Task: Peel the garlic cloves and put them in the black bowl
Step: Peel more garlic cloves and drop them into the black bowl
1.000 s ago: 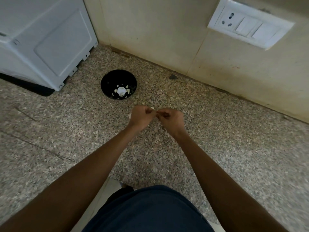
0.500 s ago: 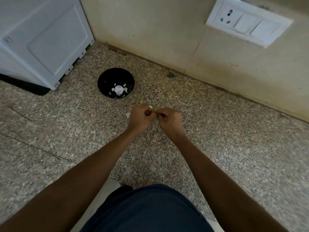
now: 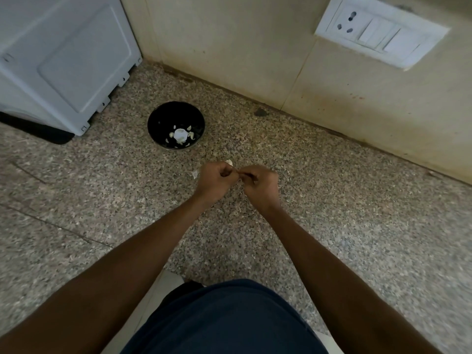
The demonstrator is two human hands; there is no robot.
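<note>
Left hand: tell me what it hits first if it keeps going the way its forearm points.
Most likely the right hand: the left hand already meets it at the fingertips. Beyond them lies bare counter, then the wall. The black bowl sits off that line.

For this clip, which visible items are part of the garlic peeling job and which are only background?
Part of the job:
black bowl with pale garlic pieces
left hand and right hand, fingertips together, item hidden
pale skin scraps

Background:
white appliance
wall switch plate
speckled counter
</note>
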